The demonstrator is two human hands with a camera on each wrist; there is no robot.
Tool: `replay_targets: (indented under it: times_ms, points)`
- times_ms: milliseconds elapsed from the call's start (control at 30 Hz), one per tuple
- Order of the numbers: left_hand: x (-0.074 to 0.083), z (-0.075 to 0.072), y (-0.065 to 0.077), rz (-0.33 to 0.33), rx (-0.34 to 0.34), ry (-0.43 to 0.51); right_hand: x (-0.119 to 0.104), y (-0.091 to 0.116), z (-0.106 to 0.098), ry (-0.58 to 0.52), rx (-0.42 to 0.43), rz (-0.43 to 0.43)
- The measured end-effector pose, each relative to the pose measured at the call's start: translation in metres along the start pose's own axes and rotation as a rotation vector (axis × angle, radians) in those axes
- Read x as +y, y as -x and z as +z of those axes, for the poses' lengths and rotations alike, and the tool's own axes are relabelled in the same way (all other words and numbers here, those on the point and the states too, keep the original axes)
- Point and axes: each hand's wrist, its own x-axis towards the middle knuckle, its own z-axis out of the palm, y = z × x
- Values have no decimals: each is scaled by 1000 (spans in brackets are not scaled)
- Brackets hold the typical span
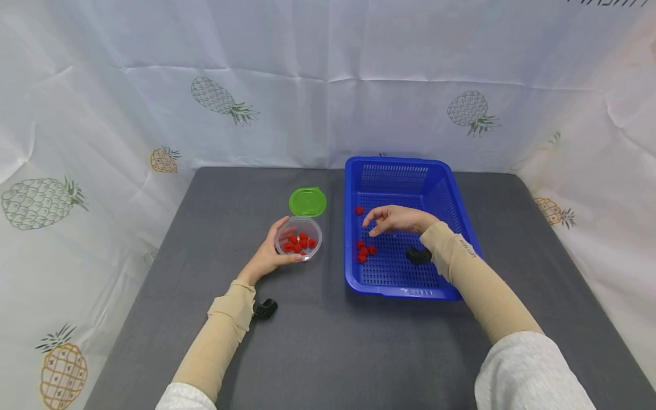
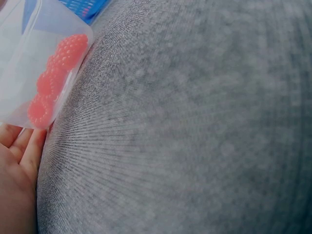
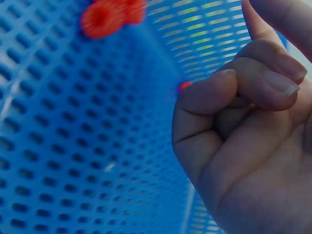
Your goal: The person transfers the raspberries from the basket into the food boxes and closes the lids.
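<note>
My left hand point(image 1: 270, 254) holds a clear plastic container point(image 1: 313, 221), thumb on the near side and fingers at the far left side. Several raspberries point(image 1: 297, 248) lie in it. In the left wrist view the container point(image 2: 19, 63) stands on the grey table, raspberries point(image 2: 62, 61) showing through its wall. My right hand point(image 1: 397, 218) hovers over the blue basket point(image 1: 405, 293) with nothing between thumb and index finger; in the right wrist view the other fingers point(image 3: 265, 87) bend loosely. Several raspberries point(image 1: 363, 251) lie in the basket's near left part, and one raspberry point(image 1: 360, 210) lies farther back.
A green lid point(image 1: 307, 201) lies flat just behind the container. The basket's raised slotted walls surround my right hand. Grey table point(image 1: 318, 353) stretches in front of both. White pineapple-print cloth point(image 1: 287, 125) hangs behind the table and at both sides.
</note>
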Motion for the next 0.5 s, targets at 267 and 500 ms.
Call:
replay_targets:
  times_ms: [267,500]
  points:
    - [0,-1,0,-29,3,0,14,-6,3,22,-8,75]
    - [1,-1,0,-10,0,4,23,-11,6,59,-24,135]
